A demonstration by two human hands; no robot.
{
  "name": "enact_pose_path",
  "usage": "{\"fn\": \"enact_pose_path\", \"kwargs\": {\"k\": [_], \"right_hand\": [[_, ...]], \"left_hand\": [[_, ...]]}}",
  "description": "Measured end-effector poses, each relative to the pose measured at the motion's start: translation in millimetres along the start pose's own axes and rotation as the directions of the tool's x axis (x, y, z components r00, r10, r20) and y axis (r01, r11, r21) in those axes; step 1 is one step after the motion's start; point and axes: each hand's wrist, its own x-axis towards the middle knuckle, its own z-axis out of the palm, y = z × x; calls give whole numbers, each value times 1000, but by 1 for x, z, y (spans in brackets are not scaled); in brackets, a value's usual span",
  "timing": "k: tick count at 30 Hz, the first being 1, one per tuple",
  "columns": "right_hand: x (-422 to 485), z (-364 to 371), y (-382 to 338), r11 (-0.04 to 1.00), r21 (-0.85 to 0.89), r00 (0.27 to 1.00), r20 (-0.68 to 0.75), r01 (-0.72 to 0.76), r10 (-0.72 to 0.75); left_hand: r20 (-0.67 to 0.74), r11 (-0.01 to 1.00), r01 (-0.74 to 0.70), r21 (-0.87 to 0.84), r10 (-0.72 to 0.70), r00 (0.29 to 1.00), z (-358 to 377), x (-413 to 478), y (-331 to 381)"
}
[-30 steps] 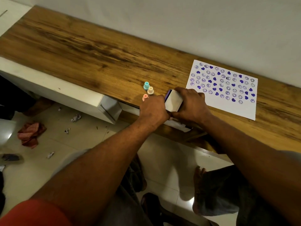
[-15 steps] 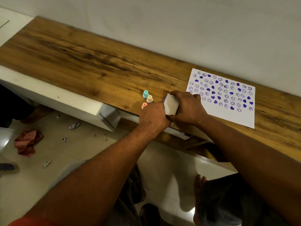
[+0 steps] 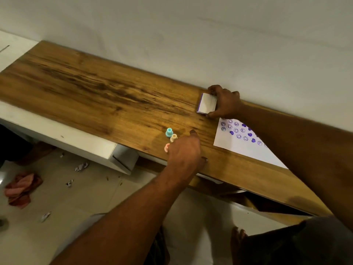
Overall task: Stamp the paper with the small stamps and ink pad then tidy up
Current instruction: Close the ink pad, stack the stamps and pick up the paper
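Observation:
My right hand (image 3: 224, 103) grips the closed white ink pad (image 3: 207, 103) with a purple edge, low over the wooden table (image 3: 95, 96) near the wall, just beyond the paper's far corner. The white paper (image 3: 246, 146), covered in purple smileys and hearts, lies at the right, partly hidden by my right forearm. Three small stamps stand near the front edge: a teal stamp (image 3: 169, 132), a cream stamp (image 3: 173, 137) and a pink stamp (image 3: 167, 147). My left hand (image 3: 186, 153) hovers right beside them with loose fingers, hiding part of the pink one.
A white wall runs along the back of the table. A white cabinet (image 3: 76, 138) sits under the table's left front edge. On the tiled floor lie a red cloth (image 3: 21, 189) and paper scraps (image 3: 81, 166). My foot (image 3: 237, 243) shows below.
My right hand has carried the ink pad from the front edge to the back of the table by the wall. My left hand let go of it and moved to the stamps.

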Motion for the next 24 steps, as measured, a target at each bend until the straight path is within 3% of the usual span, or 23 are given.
{"fn": "enact_pose_path", "kwargs": {"k": [24], "right_hand": [[10, 9, 27, 993, 116, 1000, 19, -24, 22]], "left_hand": [[-7, 999, -38, 0, 38, 999, 4, 7, 1]]}}
